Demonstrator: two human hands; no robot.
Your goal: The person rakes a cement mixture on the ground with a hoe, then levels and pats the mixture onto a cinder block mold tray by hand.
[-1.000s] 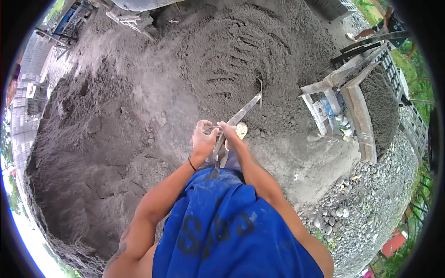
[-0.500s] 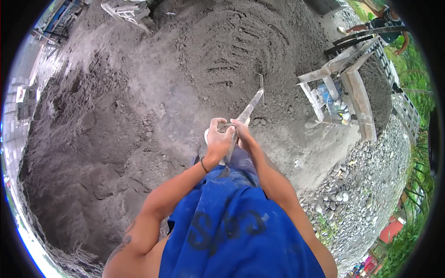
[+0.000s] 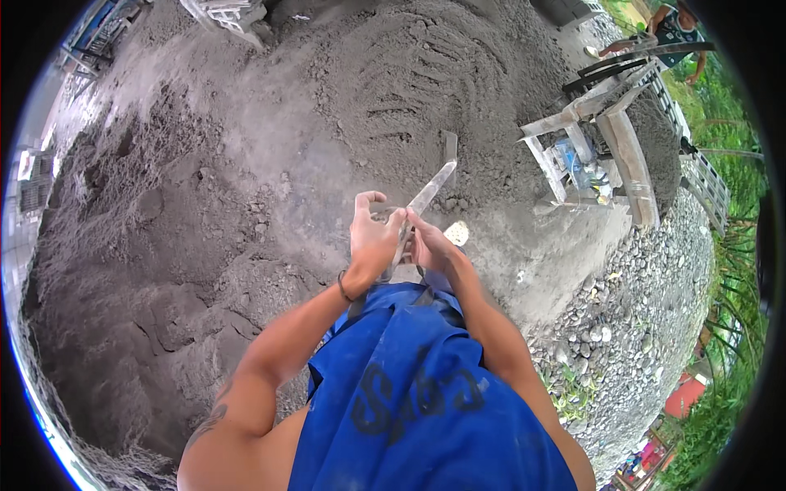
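Right hand [image 3: 432,245] clasps a long-handled tool [image 3: 431,186] slanting toward one o'clock over grey sand [image 3: 295,176]; left hand [image 3: 375,243] half-curls close beside, at nine o'clock, its grip unclear.

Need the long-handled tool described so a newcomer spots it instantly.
Find the broad grey sand with curved grooves, upper middle. Just below those grooves, a long-handled tool slants up and right from between the left hand and right hand. Unlike the branching pale frame to its right, it is one slim straight bar with a small grey head.
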